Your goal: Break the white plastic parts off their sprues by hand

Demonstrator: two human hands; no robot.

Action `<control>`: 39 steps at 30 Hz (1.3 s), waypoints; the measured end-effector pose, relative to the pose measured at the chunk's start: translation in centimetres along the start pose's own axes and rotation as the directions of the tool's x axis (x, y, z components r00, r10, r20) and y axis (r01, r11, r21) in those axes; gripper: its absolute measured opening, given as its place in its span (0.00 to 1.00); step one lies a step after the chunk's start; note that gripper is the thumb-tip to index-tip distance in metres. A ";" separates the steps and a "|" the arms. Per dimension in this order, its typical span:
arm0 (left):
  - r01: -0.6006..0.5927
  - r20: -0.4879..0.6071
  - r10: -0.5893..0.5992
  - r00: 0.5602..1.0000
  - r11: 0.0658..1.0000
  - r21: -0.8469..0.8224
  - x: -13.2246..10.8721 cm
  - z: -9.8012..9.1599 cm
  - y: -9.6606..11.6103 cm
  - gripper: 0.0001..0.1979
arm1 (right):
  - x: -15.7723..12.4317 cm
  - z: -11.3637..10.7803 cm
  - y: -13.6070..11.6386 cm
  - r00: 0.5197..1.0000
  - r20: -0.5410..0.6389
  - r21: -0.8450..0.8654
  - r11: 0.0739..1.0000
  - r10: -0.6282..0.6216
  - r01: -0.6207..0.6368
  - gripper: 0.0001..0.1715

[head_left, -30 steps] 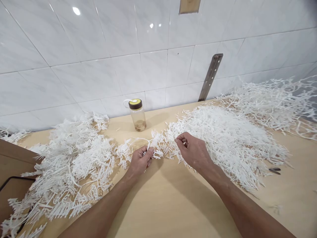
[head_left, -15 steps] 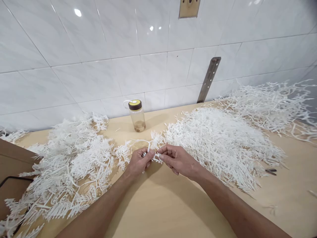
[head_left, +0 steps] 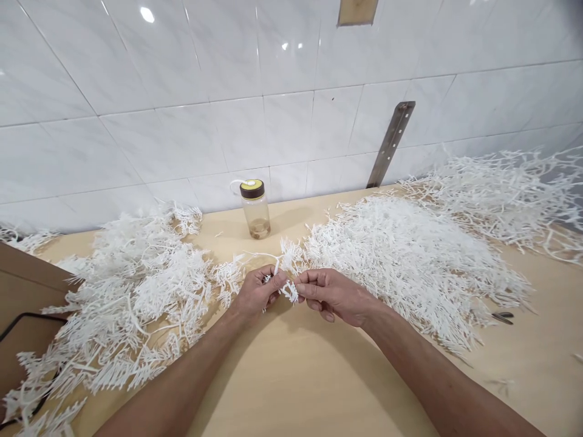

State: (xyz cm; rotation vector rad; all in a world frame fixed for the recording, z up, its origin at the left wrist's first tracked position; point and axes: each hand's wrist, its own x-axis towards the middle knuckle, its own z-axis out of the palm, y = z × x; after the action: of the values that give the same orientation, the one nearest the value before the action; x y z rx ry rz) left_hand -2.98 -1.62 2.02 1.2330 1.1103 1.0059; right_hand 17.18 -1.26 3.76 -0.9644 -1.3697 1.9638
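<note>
Right hand (head_left: 334,295): has come in from the big right heap (head_left: 410,261); fingertips now pinch the white sprig (head_left: 288,292).
Left hand (head_left: 259,292): fingers closed on the same sprig, above the wooden table (head_left: 310,376).
Meaning: probably a piece being pulled off; the join is hidden.

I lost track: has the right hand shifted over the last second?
Yes. The right hand came left off the right pile, toward the bottle, meeting the left hand.

Both bare forearms reach forward and converge at the centre; the left hand (head_left: 255,293) is curled, thumb and forefinger pinched together. The right hand (head_left: 334,294) lies knuckles-up, fingers bent, its fingertips (head_left: 301,281) meeting the left's
</note>
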 end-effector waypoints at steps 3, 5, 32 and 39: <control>0.032 -0.006 -0.032 0.999 0.999 -0.008 0.1 -0.1 -0.2 0.23 | 0.1 0.0 0.3 1.000 0.015 0.001 1.000 -0.006 0.006 0.22; 0.064 -0.003 -0.064 0.998 0.997 -0.043 0.1 -0.2 -0.2 0.23 | 0.2 0.1 0.5 1.000 0.021 -0.002 1.000 -0.020 0.020 0.21; 0.136 0.157 -0.027 0.987 0.663 -0.736 -0.5 0.6 0.1 0.24 | 1.2 0.2 1.5 0.888 -0.347 -0.104 0.954 -0.300 0.282 0.21; -0.030 0.158 0.101 0.982 0.916 -0.400 -1.6 2.7 -0.1 0.16 | 1.0 1.4 1.1 0.903 -0.312 -0.054 0.954 -0.296 0.295 0.23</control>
State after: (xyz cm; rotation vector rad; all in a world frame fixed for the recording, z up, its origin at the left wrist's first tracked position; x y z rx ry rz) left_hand -0.62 -3.70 2.06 1.0095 0.6871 1.0877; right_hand 15.42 -1.54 2.81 -0.9622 -1.2531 1.5059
